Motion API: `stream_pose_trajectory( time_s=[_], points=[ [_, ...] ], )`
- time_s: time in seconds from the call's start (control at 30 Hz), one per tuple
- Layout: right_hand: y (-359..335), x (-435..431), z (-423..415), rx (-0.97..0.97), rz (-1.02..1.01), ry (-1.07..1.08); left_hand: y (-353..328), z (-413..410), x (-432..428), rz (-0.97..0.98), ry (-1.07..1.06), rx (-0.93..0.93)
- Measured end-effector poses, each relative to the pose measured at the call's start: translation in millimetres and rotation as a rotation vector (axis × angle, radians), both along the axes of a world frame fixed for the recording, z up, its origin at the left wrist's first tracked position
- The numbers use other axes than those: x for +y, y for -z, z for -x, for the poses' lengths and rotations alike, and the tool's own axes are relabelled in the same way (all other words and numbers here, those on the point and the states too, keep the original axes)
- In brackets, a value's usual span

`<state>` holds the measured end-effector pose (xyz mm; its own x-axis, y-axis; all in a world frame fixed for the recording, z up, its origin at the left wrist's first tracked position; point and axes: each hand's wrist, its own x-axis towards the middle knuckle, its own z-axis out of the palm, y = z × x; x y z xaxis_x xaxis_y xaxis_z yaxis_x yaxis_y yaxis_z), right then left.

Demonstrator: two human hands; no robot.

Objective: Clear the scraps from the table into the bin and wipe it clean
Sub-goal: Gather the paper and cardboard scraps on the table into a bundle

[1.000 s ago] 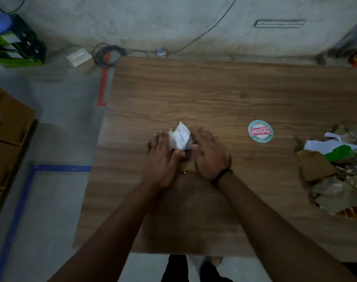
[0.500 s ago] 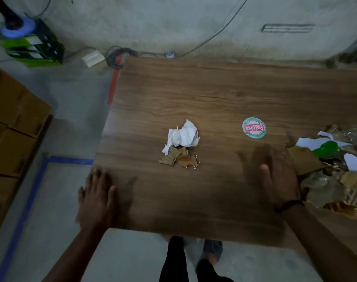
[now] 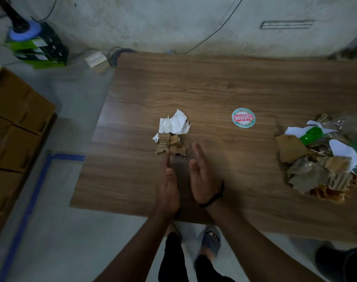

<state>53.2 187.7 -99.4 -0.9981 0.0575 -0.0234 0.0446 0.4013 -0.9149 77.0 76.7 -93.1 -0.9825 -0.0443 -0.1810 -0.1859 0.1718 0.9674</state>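
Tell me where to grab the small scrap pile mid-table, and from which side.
It is loose: crumpled white paper behind small cardboard bits, so a pinch would probably leave pieces. Best cup it low at its two flanks, left hand on its left, right hand on its right, coming from the near side, where both open hands now stand edge-on.

The left hand [image 3: 167,185] and right hand [image 3: 203,178], fingers straight and palms facing, flank the table's [image 3: 193,86] small scrap pile [image 3: 171,133] at twelve o'clock, with a larger heap [image 3: 316,159] at three o'clock.
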Motion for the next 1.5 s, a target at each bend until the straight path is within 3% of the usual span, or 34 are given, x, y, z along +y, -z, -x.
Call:
stream_pose_trajectory(
  time_s=[0.07, 0.13, 0.2, 0.27, 0.43, 0.63, 0.73, 0.8, 0.93, 1.1, 1.17, 1.23, 1.4, 1.5],
  points=[
    [2.6, 38.5, -16.3, 0.080, -0.097, 0.033, 0.7, -16.2, -7.6, 0.142, 0.086, 0.122],
    [13.9, 83.0, -39.2, 0.142, -0.289, 0.083, 6.0, -33.1, -10.2, 0.422, 0.284, 0.225],
    [21.6, 115.0, -65.8, 0.094, -0.381, 0.138, 14.5, -50.4, -6.4, 0.783, 0.489, 0.238],
    [24.5, 118.7, -86.3, 0.039, -0.458, 0.165, 24.3, -61.1, -3.0, 0.994, 0.586, 0.266],
    [19.3, 48.9, -68.7, 0.018, -0.609, 0.106, 27.9, -41.4, 3.9, 1.047, 0.514, 0.176],
    [13.1, -36.7, 1.6, 0.072, -0.275, 0.048, 50.6, 20.8, -16.6, 1.089, 0.455, 0.265],
    [9.3, -46.9, 34.9, 0.014, 0.131, 0.002, 40.8, 57.4, -36.6, 0.937, 0.355, 0.304],
    [4.7, -36.9, 56.1, 0.071, 0.242, 0.077, 25.4, 72.2, -54.1, 0.775, 0.274, 0.309],
    [1.3, 20.1, 116.8, 0.092, 0.035, 0.216, 4.4, 97.7, -84.0, 0.484, -0.031, 0.190],
    [11.4, 8.7, 159.8, -0.059, -0.180, -0.132, -5.2, 123.8, -49.7, 0.197, -0.053, 0.128],
    [18.5, -11.3, 146.1, -0.002, -0.314, -0.199, -7.5, 125.5, -28.4, 0.075, -0.059, 0.133],
    [22.1, -23.7, 123.6, 0.085, -0.316, -0.197, -3.0, 124.9, -12.9, -0.057, -0.098, 0.066],
    [19.6, -43.3, 80.5, 0.054, 0.294, 0.096, 17.3, 116.7, 1.6, -0.227, -0.149, 0.012],
    [20.0, -42.8, 73.6, -0.019, 0.519, 0.278, 14.5, 116.8, 10.0, -0.318, -0.159, -0.060]
  ],
)
